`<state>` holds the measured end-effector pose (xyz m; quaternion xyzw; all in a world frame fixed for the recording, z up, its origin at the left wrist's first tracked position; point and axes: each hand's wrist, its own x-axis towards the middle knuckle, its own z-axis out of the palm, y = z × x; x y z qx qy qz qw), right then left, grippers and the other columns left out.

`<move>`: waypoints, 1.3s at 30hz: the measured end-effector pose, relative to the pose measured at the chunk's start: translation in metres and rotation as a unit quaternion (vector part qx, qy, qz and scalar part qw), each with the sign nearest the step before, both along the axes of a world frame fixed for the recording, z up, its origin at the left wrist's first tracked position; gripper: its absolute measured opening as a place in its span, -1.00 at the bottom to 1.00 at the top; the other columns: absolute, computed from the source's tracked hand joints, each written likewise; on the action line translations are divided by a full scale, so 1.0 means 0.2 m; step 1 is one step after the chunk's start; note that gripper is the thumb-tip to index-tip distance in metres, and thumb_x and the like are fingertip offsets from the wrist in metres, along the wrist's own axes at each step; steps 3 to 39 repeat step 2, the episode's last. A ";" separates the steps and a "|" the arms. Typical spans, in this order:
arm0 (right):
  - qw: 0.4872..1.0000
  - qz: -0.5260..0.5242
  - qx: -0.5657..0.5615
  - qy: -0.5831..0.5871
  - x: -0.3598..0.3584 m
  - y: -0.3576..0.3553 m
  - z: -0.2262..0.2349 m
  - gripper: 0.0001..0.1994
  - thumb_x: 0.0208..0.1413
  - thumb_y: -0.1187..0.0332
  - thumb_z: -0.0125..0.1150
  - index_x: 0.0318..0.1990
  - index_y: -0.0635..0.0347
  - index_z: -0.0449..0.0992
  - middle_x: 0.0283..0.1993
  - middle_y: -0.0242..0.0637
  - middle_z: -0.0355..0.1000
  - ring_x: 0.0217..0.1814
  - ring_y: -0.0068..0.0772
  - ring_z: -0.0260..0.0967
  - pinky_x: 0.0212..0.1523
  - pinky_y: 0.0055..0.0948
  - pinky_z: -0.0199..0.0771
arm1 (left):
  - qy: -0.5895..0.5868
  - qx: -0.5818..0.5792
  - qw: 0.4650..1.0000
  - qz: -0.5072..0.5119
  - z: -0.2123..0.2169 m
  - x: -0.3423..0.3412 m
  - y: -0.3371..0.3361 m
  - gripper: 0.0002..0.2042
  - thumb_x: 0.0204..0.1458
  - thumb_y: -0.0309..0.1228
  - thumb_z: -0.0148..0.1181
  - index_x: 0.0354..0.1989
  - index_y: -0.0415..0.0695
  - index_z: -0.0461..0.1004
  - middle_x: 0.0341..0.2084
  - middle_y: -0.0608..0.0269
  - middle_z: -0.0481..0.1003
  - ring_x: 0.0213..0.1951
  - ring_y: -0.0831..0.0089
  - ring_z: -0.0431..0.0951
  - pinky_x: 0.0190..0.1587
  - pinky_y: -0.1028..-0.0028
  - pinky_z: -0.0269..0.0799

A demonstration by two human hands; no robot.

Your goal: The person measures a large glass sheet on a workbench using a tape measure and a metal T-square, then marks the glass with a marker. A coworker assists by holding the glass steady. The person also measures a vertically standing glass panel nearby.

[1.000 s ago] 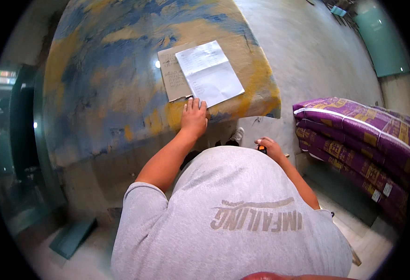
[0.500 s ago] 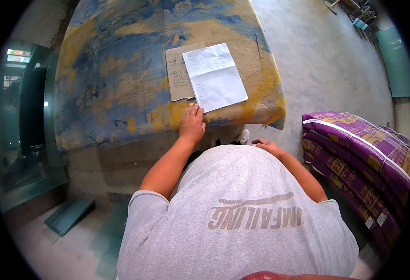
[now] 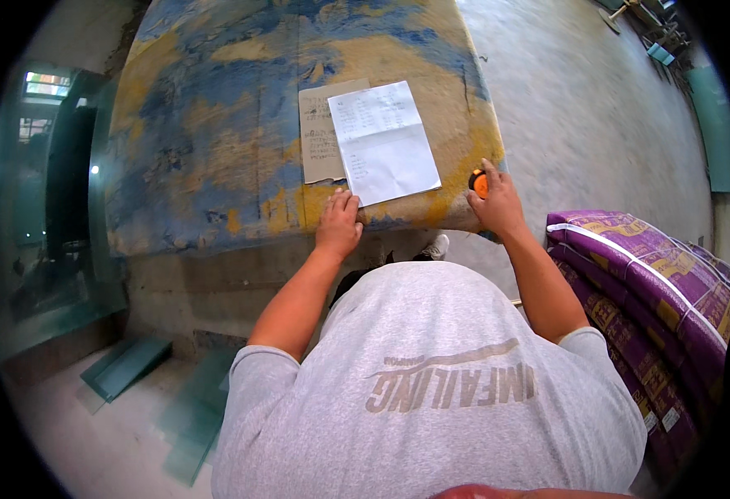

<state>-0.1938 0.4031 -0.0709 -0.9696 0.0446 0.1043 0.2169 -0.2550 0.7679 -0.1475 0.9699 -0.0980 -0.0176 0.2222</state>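
The left hand (image 3: 339,226) lies flat with its fingers spread, empty, pressing the near edge of the tabletop (image 3: 215,150) just by the bottom corner of the white sheet of paper (image 3: 384,141). The right hand (image 3: 494,204) is closed around a small orange and black thing (image 3: 479,183), maybe a tape measure, at the right corner of the tabletop.

At the far left, glass panes (image 3: 65,208) stand against the wall, and more green glass pieces (image 3: 128,366) lie on the floor. The tabletop is covered in worn blue and yellow cloth. A brown card (image 3: 319,133) lies on it, partly under the white paper. At the far right is a stack of purple sacks (image 3: 648,283).

To do this well, I think the left hand should keep the paper still while the right hand sets the orange thing down well away from the edge.
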 end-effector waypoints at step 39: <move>0.997 0.023 -0.065 0.035 0.05 0.01 -0.09 -0.12 0.08 0.12 0.41 0.53 -0.05 0.09 0.44 0.02 0.22 0.42 0.16 0.23 0.34 -0.06 0.33 | 0.002 -0.002 1.000 0.003 0.00 0.00 0.00 -0.43 -0.11 -0.44 0.40 0.15 -0.12 0.40 0.23 0.00 0.37 0.38 -0.03 0.28 0.45 0.07 0.19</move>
